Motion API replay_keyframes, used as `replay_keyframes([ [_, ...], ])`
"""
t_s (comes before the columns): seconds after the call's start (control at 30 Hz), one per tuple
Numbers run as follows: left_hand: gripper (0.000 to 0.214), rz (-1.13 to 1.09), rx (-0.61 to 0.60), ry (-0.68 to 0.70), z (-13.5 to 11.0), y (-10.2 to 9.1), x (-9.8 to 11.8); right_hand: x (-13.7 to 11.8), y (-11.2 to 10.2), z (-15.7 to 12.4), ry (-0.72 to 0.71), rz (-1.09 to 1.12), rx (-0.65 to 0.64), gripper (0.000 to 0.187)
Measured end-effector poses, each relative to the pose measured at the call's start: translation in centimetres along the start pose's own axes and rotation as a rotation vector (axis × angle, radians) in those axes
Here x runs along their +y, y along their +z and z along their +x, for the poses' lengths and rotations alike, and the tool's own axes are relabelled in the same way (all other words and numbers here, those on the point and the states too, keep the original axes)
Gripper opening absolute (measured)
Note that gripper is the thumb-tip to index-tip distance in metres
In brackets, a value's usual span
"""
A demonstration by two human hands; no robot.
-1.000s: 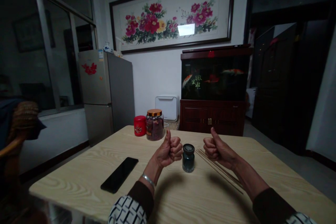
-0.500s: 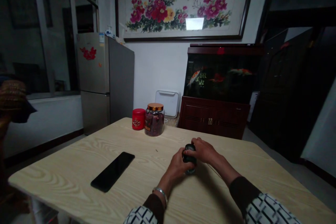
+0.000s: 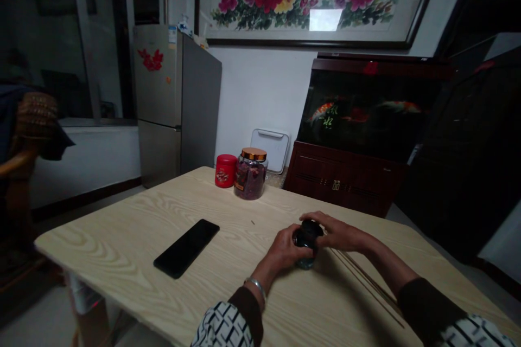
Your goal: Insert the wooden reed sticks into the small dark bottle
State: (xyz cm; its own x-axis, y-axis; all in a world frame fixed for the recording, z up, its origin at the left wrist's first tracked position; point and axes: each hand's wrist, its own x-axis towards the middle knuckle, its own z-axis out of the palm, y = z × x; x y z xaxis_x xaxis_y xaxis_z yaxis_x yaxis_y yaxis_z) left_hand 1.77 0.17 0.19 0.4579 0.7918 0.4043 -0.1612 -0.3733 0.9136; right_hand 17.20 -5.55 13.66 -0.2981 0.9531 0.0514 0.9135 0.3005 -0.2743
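A small glass jar (image 3: 306,261) stands on the table near the right, with dark contents or dark glass. My left hand (image 3: 285,248) is wrapped round its side, thumb across the front. At the jar's top, my right hand (image 3: 336,232) grips a round black lid (image 3: 312,227) by its edge. The lid looks tilted over the mouth; whether it still touches the rim I cannot tell. Under my right forearm lie a few thin brown sticks (image 3: 366,276).
A black phone (image 3: 187,248) lies flat on the wooden table (image 3: 122,249), left of my hands. At the back edge stand a red canister (image 3: 226,171) and a large jar with a copper-coloured lid (image 3: 250,176). Behind are a fridge (image 3: 158,81) and a fish tank (image 3: 366,108).
The black lid has shifted and tilted at the jar's top, moving with my right hand. The view has turned left and down, and the thin sticks show more.
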Motion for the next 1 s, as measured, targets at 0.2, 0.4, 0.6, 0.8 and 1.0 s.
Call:
replay_keyframes([
  [0.2, 0.056, -0.072, -0.012, -0.039, -0.1, 0.1, 0.0, -0.8, 0.1, -0.2, 0.125, -0.034, 0.026, 0.068],
  [0.4, 0.051, -0.102, -0.018, -0.04, -0.1, 0.0, 0.1, -1.5, -0.3, 0.8, 0.128, -0.121, -0.029, 0.045],
  [0.6, 0.058, -0.116, -0.032, -0.085, 0.0, 0.0, 0.4, -1.8, -1.1, 0.5, 0.058, -0.011, -0.126, 0.089],
  [0.8, 0.052, -0.1, -0.022, -0.079, -0.1, 0.0, 0.5, -1.6, -0.8, 0.7, 0.158, -0.118, -0.091, 0.051],
  [1.0, 0.058, -0.127, -0.034, -0.046, 0.0, 0.0, -0.2, -1.5, -1.3, 0.8, 0.074, -0.029, -0.105, 0.096],
])
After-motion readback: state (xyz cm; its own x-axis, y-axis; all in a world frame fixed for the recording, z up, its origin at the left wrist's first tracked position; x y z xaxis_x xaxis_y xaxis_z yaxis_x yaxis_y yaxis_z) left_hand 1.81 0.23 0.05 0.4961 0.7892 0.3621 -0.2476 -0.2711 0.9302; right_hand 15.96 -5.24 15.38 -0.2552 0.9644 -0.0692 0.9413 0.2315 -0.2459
